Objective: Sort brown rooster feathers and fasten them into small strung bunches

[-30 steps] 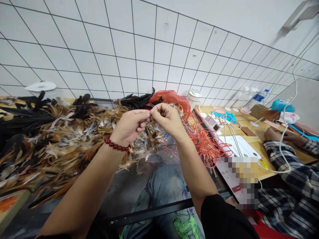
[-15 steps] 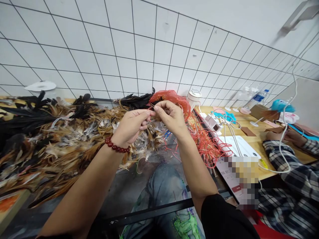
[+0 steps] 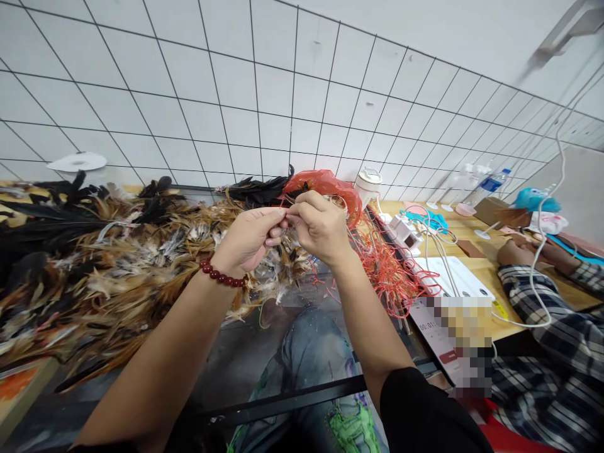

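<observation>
My left hand [image 3: 249, 240], with a dark red bead bracelet [image 3: 221, 275] at its wrist, is closed in a pinch above the feathers. My right hand [image 3: 321, 228] meets it fingertip to fingertip, also pinching. Whatever lies between the fingers is too small and covered to make out; a bit of red shows near the tips. Below and left spreads a large heap of brown and black feathers [image 3: 155, 264]. Just behind the hands are a red plastic bag [image 3: 321, 181] and some black feathers [image 3: 252, 190]. Tangled red cords [image 3: 389, 270] lie right of my right forearm.
A white lidded cup [image 3: 368, 184] stands against the wire grid. To the right are a power strip [image 3: 404, 231], a white flat device [image 3: 455, 280], a phone [image 3: 431, 333] and loose white cables. A co-worker's plaid sleeve [image 3: 531, 296] rests at the far right.
My right hand's fingers have curled and drawn in closer against the left fingertips. My left hand stays nearly in place. The co-worker's hands have shifted slightly.
</observation>
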Demonstrator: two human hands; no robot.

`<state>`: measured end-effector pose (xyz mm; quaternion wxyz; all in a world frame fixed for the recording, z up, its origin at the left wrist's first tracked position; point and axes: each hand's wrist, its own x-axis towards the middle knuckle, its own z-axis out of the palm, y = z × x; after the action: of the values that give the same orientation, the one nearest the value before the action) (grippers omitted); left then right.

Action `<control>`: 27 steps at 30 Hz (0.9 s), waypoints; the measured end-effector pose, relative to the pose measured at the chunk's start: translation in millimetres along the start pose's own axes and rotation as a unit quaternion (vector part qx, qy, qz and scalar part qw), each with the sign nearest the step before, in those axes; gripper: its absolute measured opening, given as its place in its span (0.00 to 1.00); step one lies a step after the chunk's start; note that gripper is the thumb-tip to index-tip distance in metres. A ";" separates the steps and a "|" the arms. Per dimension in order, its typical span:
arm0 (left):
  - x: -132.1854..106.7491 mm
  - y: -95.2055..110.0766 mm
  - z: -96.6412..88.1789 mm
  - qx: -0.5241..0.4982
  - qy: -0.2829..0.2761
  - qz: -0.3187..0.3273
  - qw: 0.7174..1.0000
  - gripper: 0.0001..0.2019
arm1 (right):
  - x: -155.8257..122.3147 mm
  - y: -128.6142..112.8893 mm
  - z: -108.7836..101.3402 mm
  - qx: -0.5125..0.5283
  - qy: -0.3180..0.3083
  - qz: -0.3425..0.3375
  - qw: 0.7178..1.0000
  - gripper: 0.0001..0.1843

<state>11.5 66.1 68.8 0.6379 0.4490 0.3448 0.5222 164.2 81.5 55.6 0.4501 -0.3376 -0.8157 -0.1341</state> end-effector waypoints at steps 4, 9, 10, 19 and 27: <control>-1.2 -0.4 1.5 0.006 -0.002 0.005 1.000 0.10 | -0.1 -0.1 0.0 0.003 0.007 -0.007 1.000 0.09; -1.7 1.8 1.8 -0.013 0.066 0.048 0.997 0.13 | 0.8 -4.0 0.6 0.037 0.021 -0.005 0.999 0.07; -1.6 2.2 1.6 -0.020 0.080 0.055 0.995 0.13 | 0.9 -4.6 1.0 0.047 0.025 -0.004 0.999 0.07; -1.6 5.3 -0.3 -0.023 0.097 0.066 0.993 0.13 | 1.0 -3.2 3.9 0.118 0.060 0.026 0.991 0.06; -2.5 1.9 1.9 0.058 0.154 0.158 0.974 0.10 | -1.5 -7.6 5.8 0.156 -0.011 0.078 0.985 0.06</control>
<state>12.1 63.4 71.1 0.4594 0.4487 0.3932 0.6580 155.9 78.3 51.7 0.4975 -0.3269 -0.8028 0.0338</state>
